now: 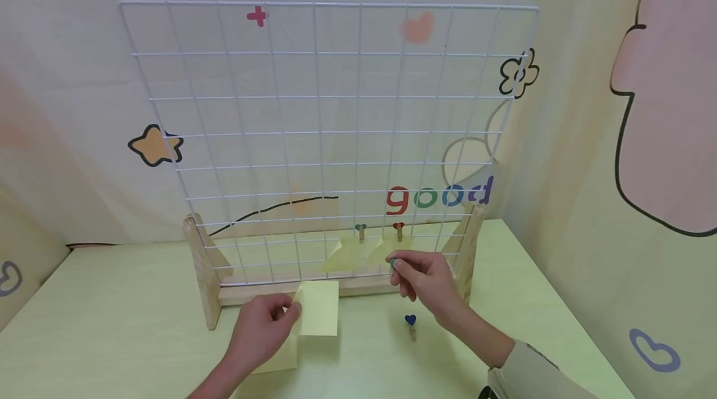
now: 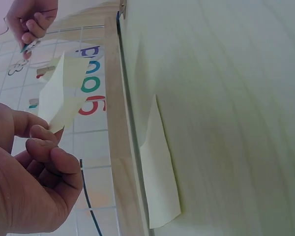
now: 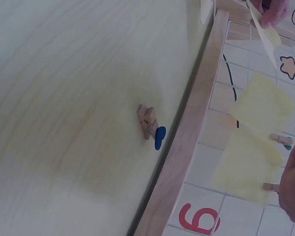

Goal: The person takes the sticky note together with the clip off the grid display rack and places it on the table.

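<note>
A held note (image 1: pixel 322 312) was pinched by its left edge in the left hand (image 1: pixel 263 327), lifted off the surface (image 1: pixel 532 324) before the wooden base bar (image 1: pixel 366 287) of the wire grid (image 1: pixel 313 3). A teal-topped clip (image 1: pixel 393 264) was pinched between the thumb and fingers of the right hand (image 1: pixel 428 281).

The relation judged to matter most was the one between note and clip: the clip was placed to the right of the note and higher up, close to the grid, with a clear gap left between them. No long axis was offered by the roughly square note — its free edge was turned toward the right hand, which was set nearer the two hung notes (image 1: pixel 343 256). By the right hand, too, the blue-heart clip (image 1: pixel 411 326) was most nearly reached, lying on the surface just below it.
</note>
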Tool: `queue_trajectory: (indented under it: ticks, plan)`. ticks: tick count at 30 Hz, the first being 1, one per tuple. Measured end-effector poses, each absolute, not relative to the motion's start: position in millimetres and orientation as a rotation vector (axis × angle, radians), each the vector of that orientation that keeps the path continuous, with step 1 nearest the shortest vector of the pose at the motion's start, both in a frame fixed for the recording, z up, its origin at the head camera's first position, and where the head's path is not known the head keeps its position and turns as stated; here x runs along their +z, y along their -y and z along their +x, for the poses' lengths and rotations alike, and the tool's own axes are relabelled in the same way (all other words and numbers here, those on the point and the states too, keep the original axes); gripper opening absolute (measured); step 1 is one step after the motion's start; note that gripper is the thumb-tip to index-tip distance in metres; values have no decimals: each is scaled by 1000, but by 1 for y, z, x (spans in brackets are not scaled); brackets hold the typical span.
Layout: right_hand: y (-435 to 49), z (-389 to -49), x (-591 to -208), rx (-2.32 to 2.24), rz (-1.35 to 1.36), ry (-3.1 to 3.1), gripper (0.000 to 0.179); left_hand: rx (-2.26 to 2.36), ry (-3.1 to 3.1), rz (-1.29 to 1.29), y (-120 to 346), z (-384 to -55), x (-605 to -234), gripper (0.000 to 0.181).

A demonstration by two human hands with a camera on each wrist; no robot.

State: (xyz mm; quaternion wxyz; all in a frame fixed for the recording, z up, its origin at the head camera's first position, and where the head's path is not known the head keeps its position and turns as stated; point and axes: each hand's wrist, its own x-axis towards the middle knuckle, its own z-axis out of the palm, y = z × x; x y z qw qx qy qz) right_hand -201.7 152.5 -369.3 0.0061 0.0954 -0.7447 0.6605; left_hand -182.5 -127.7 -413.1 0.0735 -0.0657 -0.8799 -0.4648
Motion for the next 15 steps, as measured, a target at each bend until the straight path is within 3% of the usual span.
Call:
queue_trajectory:
  ticks: [15]
  plan:
    - [-180,-201,-404,2044,299,2497,22,-1282,2798,-292,123,-182,-428,24]
